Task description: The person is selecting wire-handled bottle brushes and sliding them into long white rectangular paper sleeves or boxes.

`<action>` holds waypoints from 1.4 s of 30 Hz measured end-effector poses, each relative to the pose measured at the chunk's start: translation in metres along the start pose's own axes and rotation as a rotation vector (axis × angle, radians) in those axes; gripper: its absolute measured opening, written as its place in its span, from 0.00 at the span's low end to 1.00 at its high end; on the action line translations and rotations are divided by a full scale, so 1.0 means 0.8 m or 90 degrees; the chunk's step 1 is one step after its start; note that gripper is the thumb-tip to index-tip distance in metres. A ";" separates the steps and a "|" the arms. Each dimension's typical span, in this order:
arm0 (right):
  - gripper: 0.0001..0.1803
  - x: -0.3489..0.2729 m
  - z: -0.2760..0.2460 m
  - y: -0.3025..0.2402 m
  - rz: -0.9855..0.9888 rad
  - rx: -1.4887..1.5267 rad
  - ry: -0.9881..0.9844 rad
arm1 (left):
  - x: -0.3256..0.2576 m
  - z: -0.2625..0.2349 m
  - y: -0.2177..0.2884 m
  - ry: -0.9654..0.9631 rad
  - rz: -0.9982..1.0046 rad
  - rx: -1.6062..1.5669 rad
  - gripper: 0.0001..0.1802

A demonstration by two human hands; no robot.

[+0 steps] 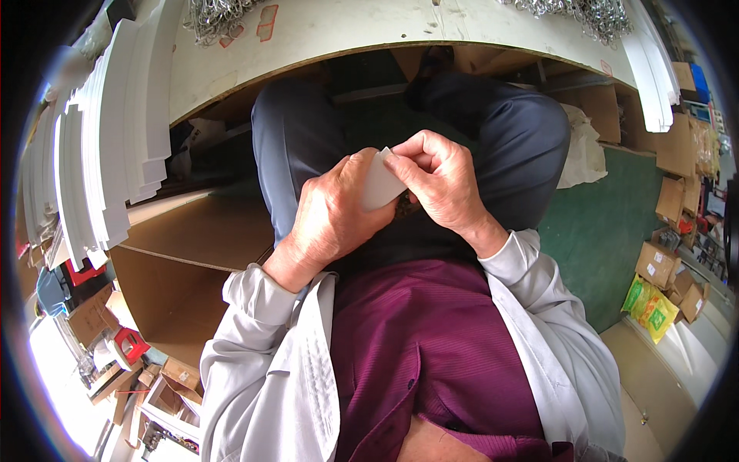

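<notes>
A white piece [382,186] is clamped by the left hand [336,204], its top corner pinched by the right hand [442,181], off the desk's [346,35] near edge; not yet set down, it is judged unfinished.

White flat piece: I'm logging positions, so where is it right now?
In the head view, the white flat piece is just above centre, held in the left hand, with the right hand at its upper corner.

White worktable [346,31] at twelve o'clock, loose pile of silvery metal pieces [212,19] lying at eleven, second silvery pile [600,19] between one and two, white strips [650,69] at two.
</notes>
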State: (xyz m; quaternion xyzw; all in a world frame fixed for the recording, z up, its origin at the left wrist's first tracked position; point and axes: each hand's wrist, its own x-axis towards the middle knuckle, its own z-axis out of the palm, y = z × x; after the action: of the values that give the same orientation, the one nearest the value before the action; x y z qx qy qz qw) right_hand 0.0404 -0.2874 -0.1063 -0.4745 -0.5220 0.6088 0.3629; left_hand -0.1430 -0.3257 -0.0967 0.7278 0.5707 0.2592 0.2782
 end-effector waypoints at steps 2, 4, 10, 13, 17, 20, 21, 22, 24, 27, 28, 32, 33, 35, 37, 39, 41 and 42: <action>0.08 0.000 -0.001 -0.001 0.019 0.037 -0.013 | 0.000 -0.001 0.000 -0.001 -0.002 -0.007 0.34; 0.08 0.000 -0.001 -0.004 0.037 0.052 -0.018 | -0.001 -0.002 0.000 -0.001 -0.004 -0.013 0.34; 0.09 -0.001 0.001 -0.007 0.049 0.085 -0.015 | -0.002 -0.004 0.000 -0.009 -0.012 -0.013 0.35; 0.09 -0.002 0.003 -0.008 0.045 0.075 -0.004 | -0.003 -0.004 0.000 -0.004 -0.009 -0.009 0.35; 0.09 -0.004 0.001 -0.011 0.072 0.071 -0.005 | -0.002 -0.005 0.003 -0.003 -0.007 -0.014 0.36; 0.09 -0.005 0.014 0.007 -0.103 -0.014 0.066 | -0.001 -0.004 0.002 0.006 0.001 -0.005 0.35; 0.09 -0.005 0.015 0.007 -0.103 -0.014 0.067 | -0.002 -0.004 0.002 0.013 0.006 0.003 0.35; 0.09 -0.004 0.016 0.005 -0.104 -0.034 0.069 | -0.002 -0.003 0.002 0.012 0.006 0.002 0.35; 0.09 -0.004 0.019 0.005 -0.106 -0.052 0.070 | -0.002 -0.003 0.003 0.026 -0.001 0.010 0.34; 0.08 -0.004 0.021 0.008 -0.114 -0.036 0.086 | -0.003 -0.001 0.002 0.031 0.000 0.019 0.34; 0.08 -0.006 0.022 0.004 -0.144 -0.071 0.085 | -0.003 -0.001 0.002 0.031 0.000 0.019 0.34; 0.12 -0.019 0.020 0.005 -0.105 -0.066 0.033 | -0.001 -0.005 -0.001 0.047 -0.010 -0.001 0.33; 0.16 -0.022 0.021 0.006 -0.097 -0.021 0.014 | 0.000 -0.006 -0.003 0.056 -0.017 -0.020 0.33; 0.23 -0.023 0.018 0.003 -0.084 -0.027 -0.015 | 0.001 -0.006 -0.005 0.066 -0.018 -0.023 0.33; 0.24 -0.022 0.016 0.005 -0.047 0.032 -0.054 | 0.001 -0.007 -0.006 0.076 -0.020 -0.025 0.33; 0.25 -0.022 0.021 0.012 -0.126 -0.030 -0.042 | 0.001 -0.008 -0.005 0.077 -0.010 -0.031 0.33; 0.26 -0.022 0.024 0.014 -0.205 -0.092 -0.030 | -0.001 -0.009 -0.007 0.068 -0.013 -0.026 0.33; 0.26 -0.023 0.024 0.013 -0.201 -0.106 -0.034 | -0.001 -0.009 -0.008 0.058 -0.015 -0.021 0.33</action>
State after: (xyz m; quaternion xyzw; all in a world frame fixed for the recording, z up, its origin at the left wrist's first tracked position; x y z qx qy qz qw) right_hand 0.0276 -0.3127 -0.1128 -0.3991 -0.6481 0.5111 0.3993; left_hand -0.1524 -0.3249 -0.0961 0.7036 0.5873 0.2980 0.2669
